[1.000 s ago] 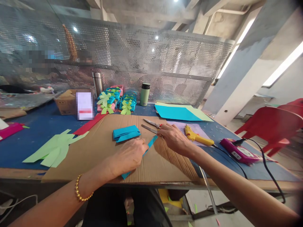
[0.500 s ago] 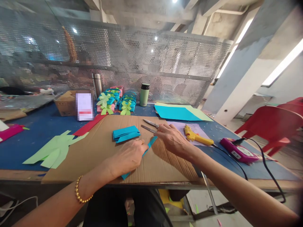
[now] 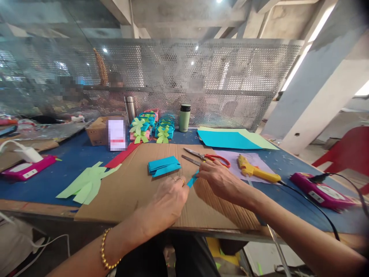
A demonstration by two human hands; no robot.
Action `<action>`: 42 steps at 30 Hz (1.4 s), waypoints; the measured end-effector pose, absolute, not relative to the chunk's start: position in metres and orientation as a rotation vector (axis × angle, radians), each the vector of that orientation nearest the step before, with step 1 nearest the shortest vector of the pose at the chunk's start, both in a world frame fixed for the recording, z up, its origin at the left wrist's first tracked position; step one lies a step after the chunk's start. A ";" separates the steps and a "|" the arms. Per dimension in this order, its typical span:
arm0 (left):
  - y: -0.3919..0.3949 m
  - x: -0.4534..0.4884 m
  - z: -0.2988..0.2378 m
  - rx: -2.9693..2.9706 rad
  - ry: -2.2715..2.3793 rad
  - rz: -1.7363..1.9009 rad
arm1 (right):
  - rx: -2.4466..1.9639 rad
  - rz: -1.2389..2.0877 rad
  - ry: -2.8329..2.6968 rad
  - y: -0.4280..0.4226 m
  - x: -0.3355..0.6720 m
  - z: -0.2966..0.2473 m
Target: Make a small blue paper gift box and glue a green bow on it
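A narrow blue paper strip (image 3: pixel 192 180) runs between my hands above the cardboard sheet (image 3: pixel 127 192). My left hand (image 3: pixel 170 196) is closed on its near part, hiding much of it. The fingers of my right hand (image 3: pixel 220 179) are pinched at the strip's far end. Just beyond that hand lie scissors (image 3: pixel 221 158) with red handles, their blades apart and pointing left. Folded blue paper pieces (image 3: pixel 164 166) are stacked on the cardboard, beyond my left hand.
A yellow glue gun (image 3: pixel 256 171) rests on lilac paper at right, its cable running to a magenta power strip (image 3: pixel 319 190). Light green paper cutouts (image 3: pixel 83 182) lie left. Small decorated baskets (image 3: pixel 164 130), a green tumbler (image 3: pixel 185 118) and blue sheets (image 3: pixel 227 139) stand or lie behind.
The camera view has turned left, so things appear farther right. My right hand has come nearer and closed at the strip's end, uncovering the scissors' red handles.
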State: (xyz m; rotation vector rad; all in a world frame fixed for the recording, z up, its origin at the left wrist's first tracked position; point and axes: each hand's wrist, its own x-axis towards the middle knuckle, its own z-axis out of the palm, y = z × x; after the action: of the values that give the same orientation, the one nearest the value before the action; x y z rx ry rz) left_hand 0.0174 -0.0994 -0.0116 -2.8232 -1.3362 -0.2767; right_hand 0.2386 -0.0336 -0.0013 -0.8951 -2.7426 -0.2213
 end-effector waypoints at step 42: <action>-0.147 -0.045 -0.047 -2.390 -1.062 -0.914 | -0.882 -0.180 -2.447 -0.068 0.280 0.020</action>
State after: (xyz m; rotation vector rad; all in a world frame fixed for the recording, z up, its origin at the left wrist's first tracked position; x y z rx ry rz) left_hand -0.0446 -0.1472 -0.0470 -2.3895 -1.0618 -0.9136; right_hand 0.2798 -0.0684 0.0195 -0.8822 -2.4473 -0.1803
